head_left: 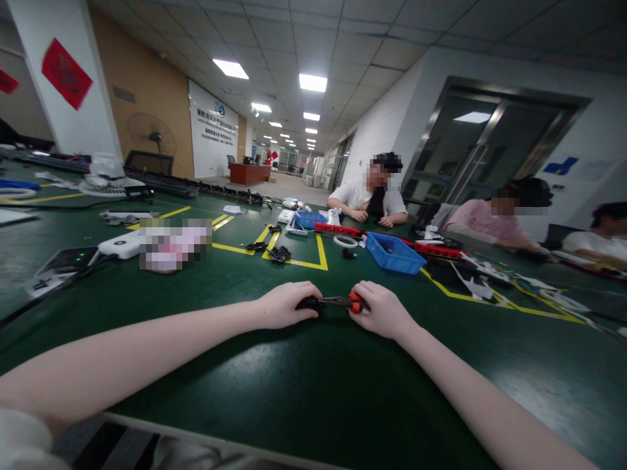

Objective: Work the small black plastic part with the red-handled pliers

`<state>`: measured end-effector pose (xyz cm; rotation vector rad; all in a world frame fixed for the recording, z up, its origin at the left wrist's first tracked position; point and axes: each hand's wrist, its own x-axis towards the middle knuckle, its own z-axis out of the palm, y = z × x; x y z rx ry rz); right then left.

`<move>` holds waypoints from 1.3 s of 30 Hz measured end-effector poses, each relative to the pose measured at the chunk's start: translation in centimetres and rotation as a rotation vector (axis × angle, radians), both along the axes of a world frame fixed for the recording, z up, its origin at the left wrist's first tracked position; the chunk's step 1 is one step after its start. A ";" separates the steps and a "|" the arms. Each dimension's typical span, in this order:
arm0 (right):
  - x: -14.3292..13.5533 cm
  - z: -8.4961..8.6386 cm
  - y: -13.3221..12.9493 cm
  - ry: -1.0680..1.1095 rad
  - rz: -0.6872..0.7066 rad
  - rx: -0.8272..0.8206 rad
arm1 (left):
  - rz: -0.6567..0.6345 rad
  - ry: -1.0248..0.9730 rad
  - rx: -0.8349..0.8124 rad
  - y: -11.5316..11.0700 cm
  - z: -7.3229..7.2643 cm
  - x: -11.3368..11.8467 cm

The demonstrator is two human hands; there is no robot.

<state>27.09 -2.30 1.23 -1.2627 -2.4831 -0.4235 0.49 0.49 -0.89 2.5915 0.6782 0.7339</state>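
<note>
In the head view my left hand [289,305] is closed around a small black part [309,302], most of which the fingers cover. My right hand [385,309] grips pliers by their red and black handles [356,303]. The long metal jaws [336,301] point left and meet the black part; whether they clamp it I cannot tell. Both hands are just above the green table [294,391]. Beyond them, several small black parts [279,253] lie inside a yellow tape outline.
A blue bin [394,253] stands beyond my right hand, near a white ring [345,241]. A smaller blue bin [310,220] is farther back. To the left lie a white device [126,244] and a phone-like item [174,248]. A person [369,196] sits across the table, others at right.
</note>
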 end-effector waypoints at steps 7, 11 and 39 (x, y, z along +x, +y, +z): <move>0.0 0.1 0.0 -0.031 -0.004 -0.006 | -0.017 0.024 0.018 0.1 0.0 0.0; -0.1 0.1 0.0 -0.017 -0.004 0.003 | 0.014 0.020 0.044 0.0 0.2 0.1; -0.1 0.1 0.0 -0.028 0.012 0.033 | -0.018 0.035 0.021 -0.1 0.2 0.1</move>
